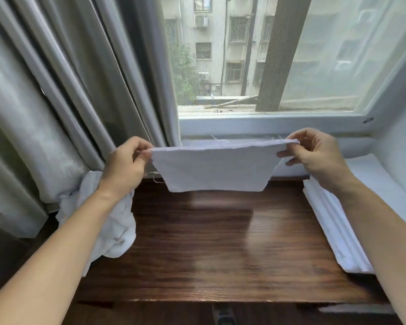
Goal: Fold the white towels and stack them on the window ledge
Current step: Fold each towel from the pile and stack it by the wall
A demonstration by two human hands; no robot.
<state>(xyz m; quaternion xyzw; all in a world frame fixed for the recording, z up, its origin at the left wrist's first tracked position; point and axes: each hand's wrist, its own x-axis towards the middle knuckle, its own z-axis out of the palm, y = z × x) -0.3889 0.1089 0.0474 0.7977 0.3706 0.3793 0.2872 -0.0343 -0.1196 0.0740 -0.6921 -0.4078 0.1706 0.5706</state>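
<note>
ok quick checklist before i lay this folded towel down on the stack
1. Left hand pinches the towel's top left corner: ok.
2. Right hand pinches the top right corner: ok.
3. Top edges of the layers line up: roughly ok, frayed threads show.
4. Towel hangs flat, clear of the wooden ledge: ok.
5. Folded stack at right lies flat and ready: ok, though the right arm hides part of it.
6. Unfolded pile at left is out of the way: ok.
</note>
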